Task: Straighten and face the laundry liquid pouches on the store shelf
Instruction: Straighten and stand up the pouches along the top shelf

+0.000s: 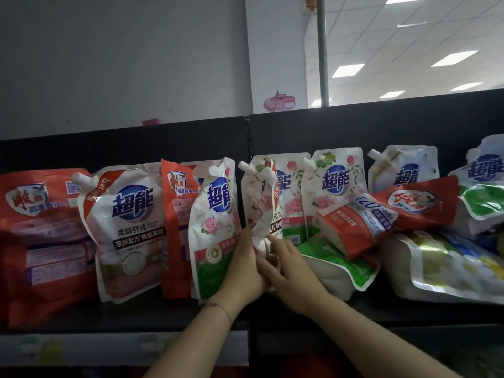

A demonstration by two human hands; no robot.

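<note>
Nearest: two bare forearms reaching up from below to mid-shelf.

Left hand [242, 266]: fingers fairly straight, laid up along the left side of the twisted pouch [261, 205]. No clear curl round it.

Right hand [290, 268]: fingers curled onto the pouch's lower right part, holding it.

Twisted pouch: standing at the middle of the shelf [152, 309], body folded on itself, printed front not facing out.

Touching it on the left: rose pouch [215, 227], upright, leaning slightly.

To the right: green pouch [338, 268] lying flat, with a red-ended pouch [354, 227] tipped over on it. More are heaped at far right.

Handling (judgement): soft film full of liquid, so heavy low down and floppy above. Glossy, so likely slippery. Pinching the top would probably just buckle it. Better to hold both side seams near the base, untwist, then seat the bottom flat on the shelf.
</note>
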